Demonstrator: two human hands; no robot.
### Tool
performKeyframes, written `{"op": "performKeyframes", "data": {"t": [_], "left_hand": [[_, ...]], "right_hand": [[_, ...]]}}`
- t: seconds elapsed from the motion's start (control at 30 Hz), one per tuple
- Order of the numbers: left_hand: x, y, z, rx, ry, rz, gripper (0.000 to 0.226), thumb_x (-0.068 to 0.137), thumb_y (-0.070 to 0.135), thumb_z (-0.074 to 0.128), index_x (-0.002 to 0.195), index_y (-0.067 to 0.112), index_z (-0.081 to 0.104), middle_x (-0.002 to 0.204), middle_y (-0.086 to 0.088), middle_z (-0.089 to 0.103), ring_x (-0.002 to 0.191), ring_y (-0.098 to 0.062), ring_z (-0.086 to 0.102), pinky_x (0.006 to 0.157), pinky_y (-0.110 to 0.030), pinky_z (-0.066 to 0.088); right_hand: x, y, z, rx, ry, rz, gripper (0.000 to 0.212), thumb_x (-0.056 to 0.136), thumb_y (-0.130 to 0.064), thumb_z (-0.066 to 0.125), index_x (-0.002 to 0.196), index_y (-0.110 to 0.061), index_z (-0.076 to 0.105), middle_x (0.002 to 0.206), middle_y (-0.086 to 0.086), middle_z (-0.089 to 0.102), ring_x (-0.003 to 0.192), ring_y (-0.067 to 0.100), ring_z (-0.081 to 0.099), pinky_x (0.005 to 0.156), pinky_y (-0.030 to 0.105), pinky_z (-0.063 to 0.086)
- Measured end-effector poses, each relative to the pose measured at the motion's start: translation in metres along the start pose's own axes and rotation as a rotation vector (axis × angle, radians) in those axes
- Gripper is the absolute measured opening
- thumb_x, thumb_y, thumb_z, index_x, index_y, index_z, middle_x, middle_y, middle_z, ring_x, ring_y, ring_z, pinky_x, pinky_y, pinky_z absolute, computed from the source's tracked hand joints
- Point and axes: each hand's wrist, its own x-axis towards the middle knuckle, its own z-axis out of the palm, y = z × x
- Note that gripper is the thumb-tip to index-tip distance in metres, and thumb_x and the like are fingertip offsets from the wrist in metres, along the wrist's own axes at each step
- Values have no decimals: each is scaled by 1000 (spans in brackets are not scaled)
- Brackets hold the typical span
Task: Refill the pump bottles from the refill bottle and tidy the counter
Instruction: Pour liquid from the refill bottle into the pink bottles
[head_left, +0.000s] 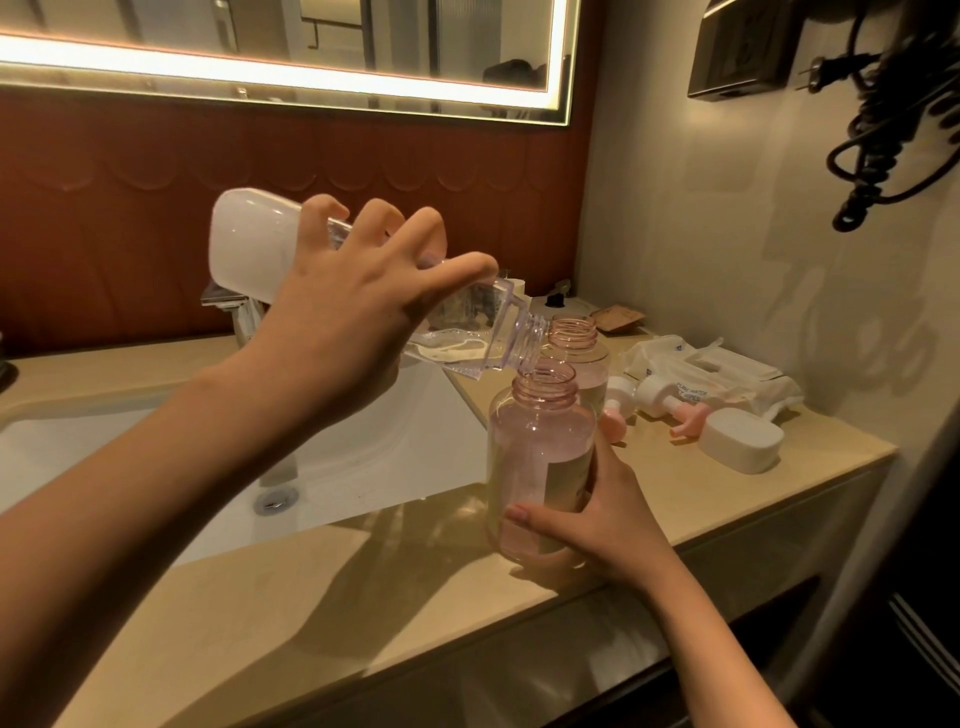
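Observation:
My left hand grips the clear refill bottle, tipped mouth-down to the right, its threaded neck just over the open mouth of a pink pump bottle. My right hand holds that pink bottle upright on the beige counter, fingers wrapped round its lower half. A second open pink bottle stands just behind it. Two pump heads with pink nozzles lie on the counter to the right. A white cap lies near them.
A white sink basin with a drain sits left of the bottles, a faucet behind it. White wipe packets lie at the back right. A hair dryer cord hangs on the right wall. A lit mirror is above.

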Motion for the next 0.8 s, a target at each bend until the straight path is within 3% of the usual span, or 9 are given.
{"op": "performKeyframes", "data": {"t": [0.4, 0.57, 0.8], "left_hand": [[2, 1, -2, 4, -13, 7, 80, 63, -4, 67, 130, 29, 39, 118, -18, 51, 106, -42, 46, 89, -56, 31], [3, 0, -4, 7, -17, 7, 74, 65, 1, 56, 130, 30, 36, 119, -19, 50, 108, -42, 45, 90, -56, 31], [5, 1, -7, 13, -28, -8, 71, 66, 6, 47, 131, 32, 33, 121, -19, 48, 110, -42, 43, 91, -55, 30]], "right_hand": [[0, 0, 0, -8, -6, -6, 108, 42, -69, 73, 136, -33, 33, 133, -14, 48, 123, 6, 45, 104, 38, 42], [0, 1, 0, -9, -7, -5, 111, 42, -69, 73, 138, -31, 33, 135, -12, 47, 124, 8, 45, 104, 40, 42], [1, 1, 1, -6, -5, -12, 91, 42, -68, 73, 121, -53, 29, 129, -21, 47, 122, 2, 45, 103, 26, 40]]}}
